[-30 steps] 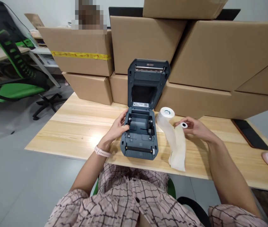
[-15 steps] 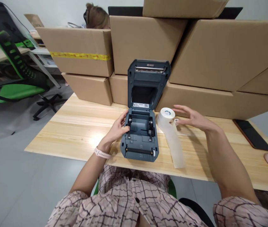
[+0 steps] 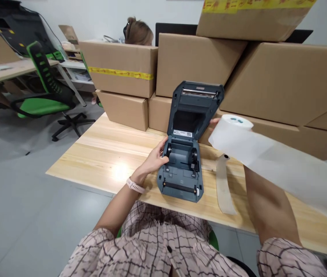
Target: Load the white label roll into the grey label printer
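Note:
A dark grey label printer (image 3: 180, 165) stands on the table with its lid (image 3: 196, 104) raised, showing two black roll holders inside. My left hand (image 3: 155, 158) grips its left side, thumb over the rim. Up in the air right of the lid, my right hand (image 3: 214, 121) holds a large white paper roll (image 3: 232, 132), which hides most of the fingers. From this roll a wide loose strip (image 3: 301, 173) stretches to the right edge of the view. A small dark-cored roll with a narrow pale strip (image 3: 223, 184) lies on the table right of the printer.
Stacked cardboard boxes (image 3: 198, 61) stand along the back of the wooden table (image 3: 94, 154). A person's head (image 3: 138, 32) shows behind them. A green and black office chair (image 3: 46, 96) and another desk (image 3: 13, 71) are at the left.
The large roll has been lifted off the table into my right hand, its strip now trailing right. The small roll stays on the table. My left hand keeps its place on the printer; the view has shifted.

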`<action>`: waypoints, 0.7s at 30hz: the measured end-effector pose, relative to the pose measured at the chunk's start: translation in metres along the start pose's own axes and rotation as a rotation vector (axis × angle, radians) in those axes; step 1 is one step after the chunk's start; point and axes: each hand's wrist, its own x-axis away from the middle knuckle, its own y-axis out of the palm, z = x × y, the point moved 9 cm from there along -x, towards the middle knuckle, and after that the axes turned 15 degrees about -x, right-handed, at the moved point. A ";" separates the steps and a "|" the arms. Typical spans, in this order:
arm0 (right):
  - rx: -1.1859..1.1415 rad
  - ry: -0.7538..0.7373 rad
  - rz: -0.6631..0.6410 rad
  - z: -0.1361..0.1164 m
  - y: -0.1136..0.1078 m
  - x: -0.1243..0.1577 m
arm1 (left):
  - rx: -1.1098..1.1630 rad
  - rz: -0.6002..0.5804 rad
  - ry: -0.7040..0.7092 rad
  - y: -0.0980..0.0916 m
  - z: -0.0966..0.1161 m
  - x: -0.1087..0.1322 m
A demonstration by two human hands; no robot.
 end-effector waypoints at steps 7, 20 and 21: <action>0.056 0.171 0.000 -0.026 0.043 0.011 | -0.020 0.024 -0.003 -0.004 0.003 0.002; 0.296 0.128 -0.348 -0.029 0.122 0.011 | -0.015 -0.005 0.033 0.002 -0.006 -0.004; 0.378 0.142 -0.375 -0.024 0.131 0.012 | -0.016 -0.009 0.030 0.002 -0.007 -0.004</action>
